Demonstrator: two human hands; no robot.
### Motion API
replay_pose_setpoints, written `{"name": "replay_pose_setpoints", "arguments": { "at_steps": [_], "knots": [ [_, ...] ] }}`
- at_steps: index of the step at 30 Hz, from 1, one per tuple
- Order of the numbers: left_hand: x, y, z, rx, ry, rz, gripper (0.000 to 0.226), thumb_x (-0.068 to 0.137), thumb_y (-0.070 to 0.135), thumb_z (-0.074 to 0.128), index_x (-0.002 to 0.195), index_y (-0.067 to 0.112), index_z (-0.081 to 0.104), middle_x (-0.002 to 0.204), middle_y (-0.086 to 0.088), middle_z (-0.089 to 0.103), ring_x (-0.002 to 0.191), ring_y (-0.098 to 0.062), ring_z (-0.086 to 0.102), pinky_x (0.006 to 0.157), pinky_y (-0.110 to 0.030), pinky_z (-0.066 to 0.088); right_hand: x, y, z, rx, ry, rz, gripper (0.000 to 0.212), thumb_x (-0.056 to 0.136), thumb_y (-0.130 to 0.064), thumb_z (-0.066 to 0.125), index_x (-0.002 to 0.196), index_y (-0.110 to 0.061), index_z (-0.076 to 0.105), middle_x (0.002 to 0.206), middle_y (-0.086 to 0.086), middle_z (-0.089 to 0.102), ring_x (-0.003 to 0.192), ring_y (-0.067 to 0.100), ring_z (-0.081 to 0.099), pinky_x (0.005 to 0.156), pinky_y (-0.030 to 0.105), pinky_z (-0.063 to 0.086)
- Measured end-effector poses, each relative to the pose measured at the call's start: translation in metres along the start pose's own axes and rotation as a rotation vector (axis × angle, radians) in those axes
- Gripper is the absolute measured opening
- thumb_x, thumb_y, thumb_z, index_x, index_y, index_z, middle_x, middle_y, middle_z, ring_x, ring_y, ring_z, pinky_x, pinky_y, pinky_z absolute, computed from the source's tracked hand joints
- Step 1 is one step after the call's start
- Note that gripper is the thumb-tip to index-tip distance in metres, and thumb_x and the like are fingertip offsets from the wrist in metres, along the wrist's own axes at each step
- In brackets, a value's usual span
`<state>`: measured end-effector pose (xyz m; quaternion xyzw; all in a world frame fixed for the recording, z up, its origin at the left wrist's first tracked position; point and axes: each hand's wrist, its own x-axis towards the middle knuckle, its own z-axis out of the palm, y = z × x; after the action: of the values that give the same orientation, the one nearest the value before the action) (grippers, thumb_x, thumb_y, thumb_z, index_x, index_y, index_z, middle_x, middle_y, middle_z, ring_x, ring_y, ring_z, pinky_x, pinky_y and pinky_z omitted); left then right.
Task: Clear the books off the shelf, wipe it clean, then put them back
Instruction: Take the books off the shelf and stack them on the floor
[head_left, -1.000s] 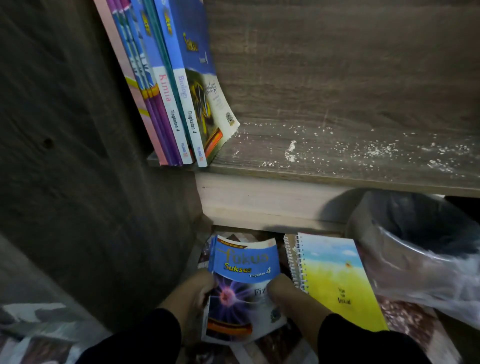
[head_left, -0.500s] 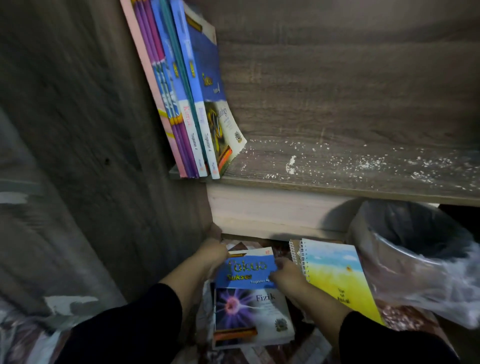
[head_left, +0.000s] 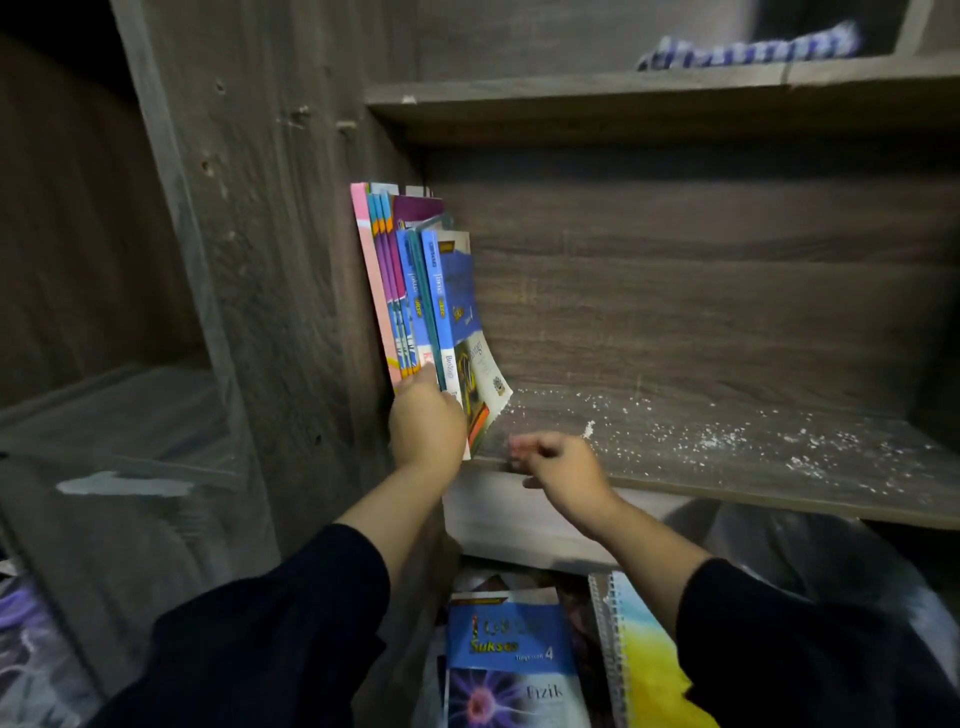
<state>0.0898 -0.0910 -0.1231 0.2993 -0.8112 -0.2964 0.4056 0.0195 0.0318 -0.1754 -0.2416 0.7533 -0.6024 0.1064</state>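
Books (head_left: 415, 301) lean in a bunch against the left wall of the shelf (head_left: 727, 457), at its left front corner, and from the head view I see my left hand (head_left: 427, 427) with its fingers grasping their lower spines. My right hand (head_left: 558, 462) hovers at the shelf's front edge beside them, fingers loosely curled and grasping nothing. I judge we are mid-clearing, so next I'd lift this bunch down beside the blue book (head_left: 511, 660) below, then wipe off the white crumbs (head_left: 727, 436).
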Motion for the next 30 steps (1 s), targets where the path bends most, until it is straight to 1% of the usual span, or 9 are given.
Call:
{"name": "replay_pose_setpoints", "arguments": {
  "at_steps": [2, 5, 8, 12, 17, 21, 23, 26, 30],
  "knots": [
    [0.001, 0.002, 0.008, 0.002, 0.054, -0.013, 0.025, 0.09, 0.006, 0.047, 0.113, 0.003, 0.057, 0.116, -0.018, 0.056, 0.105, -0.035, 0.056, 0.088, -0.042, 0.049, 0.012, -0.013, 0.013, -0.048, -0.024, -0.09, 0.032, 0.087, 0.007, 0.054, 0.114, -0.003, 0.067, 0.096, 0.005, 0.067, 0.088, 0.016, 0.06, 0.076, 0.025, 0.049],
    [0.002, 0.008, 0.018, 0.008, 0.145, 0.018, 0.042, 0.09, 0.009, 0.053, 0.131, 0.001, 0.048, 0.122, -0.017, 0.049, 0.117, -0.032, 0.049, 0.101, -0.04, 0.042, 0.027, -0.022, 0.032, -0.112, -0.048, -0.178, 0.04, 0.079, -0.002, 0.061, 0.115, -0.015, 0.068, 0.102, 0.004, 0.072, 0.091, 0.015, 0.064, 0.085, 0.033, 0.054],
    [0.003, 0.007, 0.025, 0.008, 0.155, 0.044, 0.05, 0.091, 0.011, 0.054, 0.139, 0.002, 0.042, 0.127, -0.014, 0.045, 0.123, -0.028, 0.044, 0.105, -0.035, 0.039, 0.034, -0.025, 0.046, -0.094, -0.054, -0.205, 0.024, 0.085, -0.007, 0.06, 0.1, -0.023, 0.07, 0.084, -0.007, 0.065, 0.079, 0.006, 0.056, 0.064, 0.018, 0.048],
    [0.007, 0.004, 0.029, 0.013, 0.189, 0.089, 0.044, 0.092, 0.012, 0.054, 0.134, 0.003, 0.046, 0.123, -0.012, 0.047, 0.123, -0.025, 0.044, 0.102, -0.033, 0.041, 0.037, -0.027, 0.05, -0.107, 0.008, -0.263, 0.022, 0.093, -0.014, 0.055, 0.108, -0.009, 0.069, 0.102, -0.002, 0.064, 0.09, 0.005, 0.05, 0.057, -0.003, 0.036],
    [0.009, 0.004, 0.028, 0.03, 0.219, 0.108, 0.037, 0.09, 0.01, 0.057, 0.127, 0.005, 0.054, 0.121, -0.011, 0.049, 0.12, -0.025, 0.046, 0.098, -0.033, 0.043, 0.042, -0.025, 0.051, 0.017, -0.009, -0.233, 0.019, 0.092, -0.004, 0.054, 0.105, -0.009, 0.067, 0.075, -0.014, 0.054, 0.061, -0.01, 0.044, 0.048, -0.002, 0.036],
    [0.005, 0.011, 0.024, 0.025, 0.171, 0.109, 0.044, 0.095, 0.013, 0.05, 0.138, 0.008, 0.046, 0.132, -0.011, 0.044, 0.119, -0.025, 0.047, 0.096, -0.031, 0.041, 0.044, -0.018, 0.048, 0.038, -0.011, -0.226, 0.024, 0.089, 0.008, 0.052, 0.093, -0.013, 0.063, 0.073, -0.013, 0.054, 0.048, -0.022, 0.048, 0.048, -0.002, 0.036],
    [0.008, 0.016, 0.02, -0.003, 0.162, 0.069, 0.05, 0.096, 0.019, 0.05, 0.143, 0.007, 0.037, 0.133, -0.011, 0.044, 0.12, -0.023, 0.047, 0.096, -0.029, 0.041, 0.045, -0.015, 0.047, 0.001, -0.019, -0.224, 0.035, 0.085, 0.006, 0.057, 0.078, -0.028, 0.064, 0.069, -0.016, 0.059, 0.057, -0.015, 0.053, 0.056, 0.006, 0.045],
    [0.018, 0.017, 0.014, -0.021, 0.158, 0.04, 0.049, 0.095, 0.025, 0.052, 0.138, 0.003, 0.04, 0.123, -0.011, 0.055, 0.116, -0.025, 0.054, 0.093, -0.033, 0.047, 0.047, -0.009, 0.048, -0.069, -0.019, -0.215, 0.033, 0.075, -0.011, 0.066, 0.09, -0.041, 0.068, 0.075, -0.017, 0.064, 0.081, 0.009, 0.061, 0.082, 0.041, 0.058],
    [0.028, 0.021, 0.007, 0.011, 0.082, 0.033, 0.047, 0.091, 0.034, 0.058, 0.124, 0.003, 0.047, 0.118, -0.012, 0.058, 0.111, -0.027, 0.057, 0.085, -0.037, 0.048, 0.048, -0.01, 0.047, 0.01, -0.063, -0.196, 0.037, 0.077, -0.007, 0.071, 0.114, -0.009, 0.068, 0.09, -0.005, 0.066, 0.09, 0.013, 0.06, 0.095, 0.046, 0.051]
  ]
}}
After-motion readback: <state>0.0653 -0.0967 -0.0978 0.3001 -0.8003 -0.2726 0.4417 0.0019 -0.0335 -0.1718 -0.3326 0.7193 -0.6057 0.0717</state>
